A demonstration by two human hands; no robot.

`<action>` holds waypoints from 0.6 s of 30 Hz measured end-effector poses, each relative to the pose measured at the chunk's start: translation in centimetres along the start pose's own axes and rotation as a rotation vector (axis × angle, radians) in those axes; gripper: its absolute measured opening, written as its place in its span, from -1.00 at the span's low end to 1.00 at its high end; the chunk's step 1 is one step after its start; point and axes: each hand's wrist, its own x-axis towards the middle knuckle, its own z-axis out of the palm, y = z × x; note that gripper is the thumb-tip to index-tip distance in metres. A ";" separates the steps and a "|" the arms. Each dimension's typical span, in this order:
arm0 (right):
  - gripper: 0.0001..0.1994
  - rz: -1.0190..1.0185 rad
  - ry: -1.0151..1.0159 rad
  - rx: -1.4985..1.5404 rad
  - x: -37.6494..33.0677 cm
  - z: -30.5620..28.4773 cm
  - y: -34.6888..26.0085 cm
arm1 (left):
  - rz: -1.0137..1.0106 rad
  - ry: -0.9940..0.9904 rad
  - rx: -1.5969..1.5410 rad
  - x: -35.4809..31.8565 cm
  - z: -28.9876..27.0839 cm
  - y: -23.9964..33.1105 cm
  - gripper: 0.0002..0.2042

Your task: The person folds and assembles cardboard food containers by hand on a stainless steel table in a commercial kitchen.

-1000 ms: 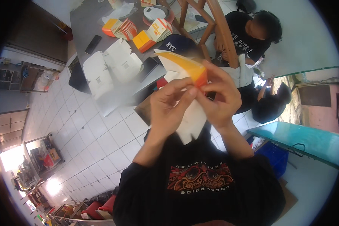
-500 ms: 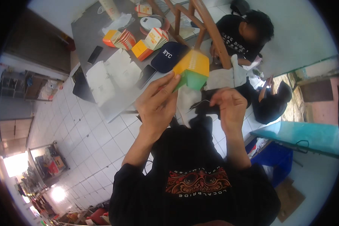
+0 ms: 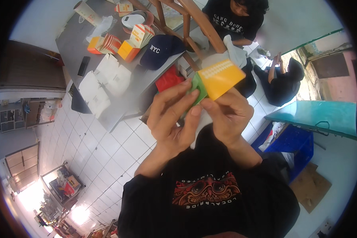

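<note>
A small yellow-and-green paper box (image 3: 222, 77) is held up in front of my chest. My left hand (image 3: 170, 115) pinches its green end between the thumb and fingers. From below, my right hand (image 3: 231, 115) grips the box where yellow meets green, its thumb near my left fingertips. The yellow panel carries a pale printed pattern, and the box is tilted. Beyond my left hand, flat white cardboard blanks (image 3: 113, 75) lie on the grey table (image 3: 141, 89). A dark blue cap (image 3: 160, 51) sits at the table's right edge.
Folded orange-and-white boxes (image 3: 107, 43), a round scale-like device (image 3: 133, 20), a black phone (image 3: 83, 66) and a paper-cup stack (image 3: 87, 13) occupy the table. A wooden chair (image 3: 198, 23) stands beyond. Two people sit at right, near a blue crate (image 3: 291, 144) and turquoise bench (image 3: 311, 117).
My right hand has come in from the right and now grips the box too. The box has turned and tilted, swinging its yellow part rightward. The view has shifted, and the nearer person's head has moved.
</note>
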 end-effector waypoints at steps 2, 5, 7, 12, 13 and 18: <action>-0.82 0.018 -0.003 0.026 0.4 -0.8 -0.2 | -0.033 0.023 -0.029 0.2 0.9 1.1 -0.81; -0.84 -0.051 -0.104 0.075 1.3 -2.4 -0.6 | -0.071 0.071 -0.071 0.5 1.9 2.3 -0.83; -0.82 -0.057 -0.099 0.165 1.7 -3.3 -0.6 | -0.082 0.088 -0.075 0.5 2.6 3.0 -0.83; -0.77 0.051 -0.102 0.421 2.2 -5.6 -0.8 | -0.128 0.050 -0.186 0.5 4.4 5.3 -0.82; -0.75 0.053 -0.115 0.431 2.2 -6.1 -0.9 | -0.123 0.041 -0.185 0.6 4.8 5.8 -0.82; -0.77 0.047 -0.172 0.521 2.0 -9.2 -0.5 | -0.146 -0.002 -0.040 0.0 6.6 8.5 -0.84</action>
